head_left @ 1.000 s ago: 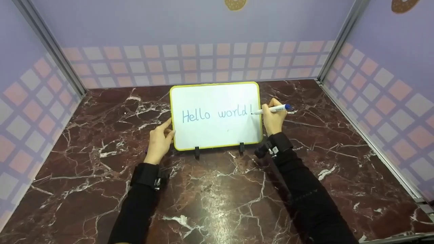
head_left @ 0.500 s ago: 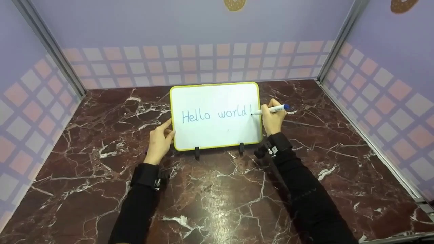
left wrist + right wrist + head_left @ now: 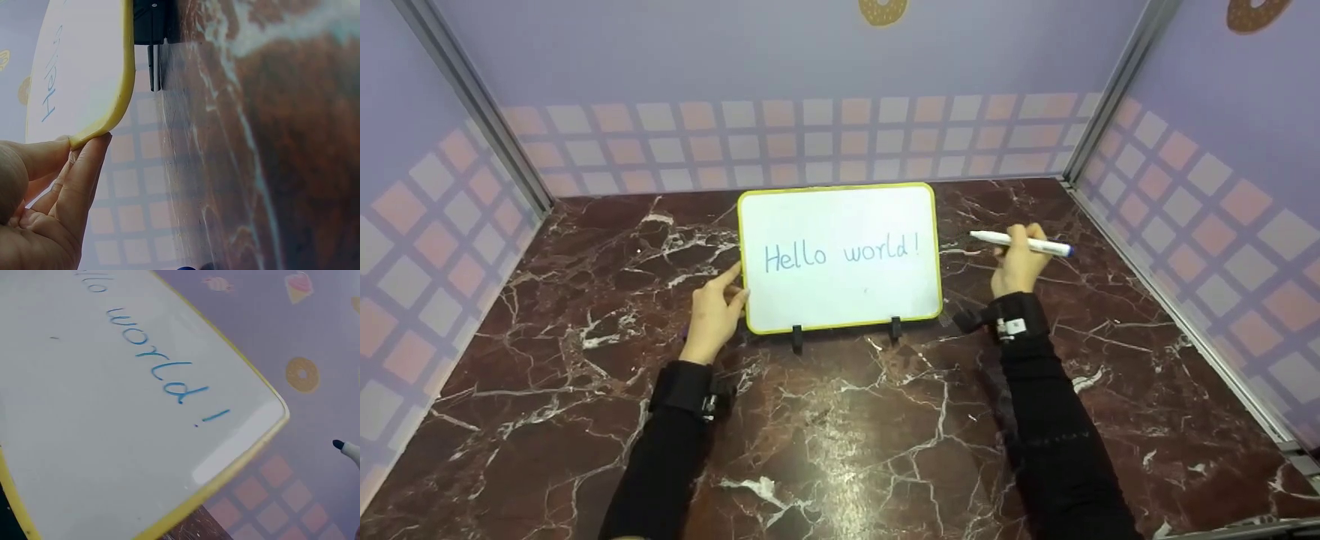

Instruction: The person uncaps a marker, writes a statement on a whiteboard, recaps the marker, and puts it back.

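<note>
A small whiteboard [image 3: 840, 292] with a yellow frame leans upright on a black stand [image 3: 797, 339]. Blue handwriting [image 3: 840, 253] across it reads "Hello world!". My left hand [image 3: 712, 313] pinches the board's left edge; in the left wrist view the thumb is on the front and the fingers [image 3: 84, 174] are behind the yellow rim. Off to the right of the board, my right hand [image 3: 1020, 264] grips a white marker [image 3: 1050, 246] with a blue end. Its uncapped dark tip [image 3: 338, 444] points left, apart from the board, and most of that hand is outside the right wrist view.
The board stands on a dark red marbled table [image 3: 840, 442]. Behind it rises a lilac wall [image 3: 660, 52] with pink and white checks, and side panels [image 3: 1245, 135] close in left and right. A dark blue object [image 3: 185, 268] peeks in at the left wrist view's bottom edge.
My right hand has drawn the marker off the board and away to the right, baring the exclamation mark's dot. My left hand keeps its hold on the board's edge.
</note>
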Action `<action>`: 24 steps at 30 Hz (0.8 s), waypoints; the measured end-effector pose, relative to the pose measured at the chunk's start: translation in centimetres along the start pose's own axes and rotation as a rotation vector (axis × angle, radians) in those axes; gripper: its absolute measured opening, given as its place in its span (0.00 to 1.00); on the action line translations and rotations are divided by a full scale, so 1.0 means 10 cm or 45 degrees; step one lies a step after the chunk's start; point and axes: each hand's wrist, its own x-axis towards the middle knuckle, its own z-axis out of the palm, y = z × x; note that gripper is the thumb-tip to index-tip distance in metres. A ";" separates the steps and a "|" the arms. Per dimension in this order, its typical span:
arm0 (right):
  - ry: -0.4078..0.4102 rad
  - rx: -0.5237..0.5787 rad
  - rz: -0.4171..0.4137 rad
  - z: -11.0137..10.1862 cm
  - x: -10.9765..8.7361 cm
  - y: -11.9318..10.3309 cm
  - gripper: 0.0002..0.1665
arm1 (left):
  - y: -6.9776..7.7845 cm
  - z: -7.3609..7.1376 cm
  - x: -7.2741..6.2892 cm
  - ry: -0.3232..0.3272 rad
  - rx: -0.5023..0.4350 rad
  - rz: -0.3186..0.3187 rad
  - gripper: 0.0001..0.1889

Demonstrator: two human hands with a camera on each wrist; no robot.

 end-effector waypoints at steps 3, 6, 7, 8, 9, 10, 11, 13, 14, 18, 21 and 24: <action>0.052 0.112 0.080 -0.14 0.06 -0.04 0.24 | 0.00 0.00 0.00 -0.003 0.004 -0.011 0.27; 0.087 0.181 0.146 -0.28 0.10 -0.05 0.24 | 0.00 0.01 0.00 0.000 0.005 -0.008 0.27; 0.095 0.202 0.163 -0.32 0.11 -0.05 0.24 | 0.00 0.01 0.00 0.002 0.004 -0.006 0.27; 0.100 0.209 0.176 -0.35 0.13 -0.05 0.24 | 0.00 0.01 0.00 0.003 0.002 -0.005 0.27; 0.099 0.221 0.189 -0.37 0.14 -0.05 0.25 | -0.01 0.01 0.00 0.002 0.002 -0.003 0.27; 0.098 0.242 0.205 -0.40 0.14 -0.05 0.25 | -0.01 0.00 0.01 -0.002 0.002 -0.002 0.27; 0.093 0.249 0.211 -0.42 0.15 -0.05 0.25 | -0.01 0.00 0.01 -0.010 0.008 -0.002 0.27; 0.083 0.266 0.227 -0.44 0.16 -0.05 0.25 | -0.02 -0.03 0.02 -0.026 0.032 -0.001 0.26; 0.081 0.275 0.236 -0.44 0.17 -0.05 0.25 | -0.03 -0.05 0.03 -0.027 0.047 0.006 0.26; 0.079 0.284 0.246 -0.43 0.18 -0.07 0.25 | -0.04 -0.19 0.06 0.071 0.187 0.088 0.20; 0.069 0.292 0.248 -0.41 0.17 -0.08 0.24 | -0.05 -0.35 0.05 0.220 0.385 0.124 0.18; 0.062 0.295 0.248 -0.38 0.16 -0.09 0.24 | -0.04 -0.50 -0.02 0.260 0.594 0.033 0.19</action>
